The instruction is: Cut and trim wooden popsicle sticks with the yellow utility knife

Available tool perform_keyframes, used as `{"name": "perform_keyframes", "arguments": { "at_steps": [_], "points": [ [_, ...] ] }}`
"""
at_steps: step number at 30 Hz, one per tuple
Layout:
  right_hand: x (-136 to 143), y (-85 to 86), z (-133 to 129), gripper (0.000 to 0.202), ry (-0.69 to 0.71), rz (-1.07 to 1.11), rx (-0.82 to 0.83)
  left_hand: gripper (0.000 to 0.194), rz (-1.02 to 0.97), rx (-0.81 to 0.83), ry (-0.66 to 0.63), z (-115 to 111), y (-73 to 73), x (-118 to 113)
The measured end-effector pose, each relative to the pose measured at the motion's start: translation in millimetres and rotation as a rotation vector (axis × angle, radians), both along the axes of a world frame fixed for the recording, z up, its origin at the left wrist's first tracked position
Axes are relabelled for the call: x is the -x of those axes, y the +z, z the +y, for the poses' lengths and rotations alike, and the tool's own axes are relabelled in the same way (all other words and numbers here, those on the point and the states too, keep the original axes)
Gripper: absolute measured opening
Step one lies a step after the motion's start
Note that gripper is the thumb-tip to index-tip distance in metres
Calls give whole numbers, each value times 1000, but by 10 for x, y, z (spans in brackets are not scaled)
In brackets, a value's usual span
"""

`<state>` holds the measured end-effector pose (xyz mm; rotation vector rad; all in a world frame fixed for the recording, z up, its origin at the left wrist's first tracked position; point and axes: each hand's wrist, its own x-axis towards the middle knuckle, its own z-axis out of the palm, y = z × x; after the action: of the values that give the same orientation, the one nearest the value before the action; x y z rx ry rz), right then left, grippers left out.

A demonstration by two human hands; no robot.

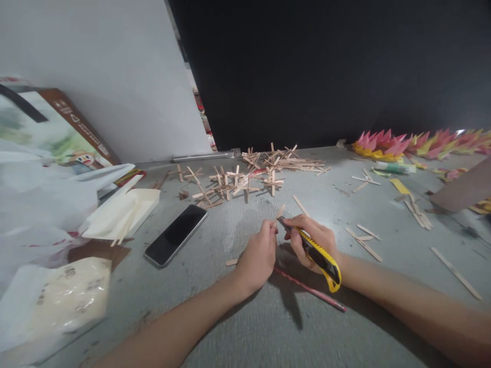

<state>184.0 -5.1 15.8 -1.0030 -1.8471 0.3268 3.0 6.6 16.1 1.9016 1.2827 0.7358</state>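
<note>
**Thin stick in the left fist, knife in the right**

The slim wooden stick (281, 210) is just right of the frame's centre, its tip poking up past the left hand (256, 258). It looks light and stiff, likely dry rather than slippery, and apt to snap or splinter if bent. A pinch low on its flat faces, close to the cut end, would seem to steady it best. The yellow utility knife (317, 254) appears light and rigid; its ridged body should give good grip, and the handle is the only safe hold.

The left hand is curled tight, clamped on the stick between thumb and fingers, its forearm rising from the bottom edge, left of centre. The right hand (309, 230) is wrapped around the knife, forearm coming in from the lower right, the knife's nose angled up and left to the stick. Whether the blade touches wood I cannot tell. The hands are close together above the grey tabletop (230, 332), a red pencil (311, 290) lying below them.
</note>
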Motion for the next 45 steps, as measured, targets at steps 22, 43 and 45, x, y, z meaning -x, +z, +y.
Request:
{"name": "perform_keyframes", "arguments": {
  "at_steps": [22, 43, 45],
  "points": [
    [107, -60, -48, 16, -78, 139, 71, 23, 35, 12, 55, -10, -10, -34],
    [186, -80, -81, 18, 5, 340, 258, 21, -92, 17, 75, 28, -70, -26],
    [178, -114, -59, 19, -2, 301, 240, 23, -174, 16, 48, 45, -78, -22]
  ]
}}
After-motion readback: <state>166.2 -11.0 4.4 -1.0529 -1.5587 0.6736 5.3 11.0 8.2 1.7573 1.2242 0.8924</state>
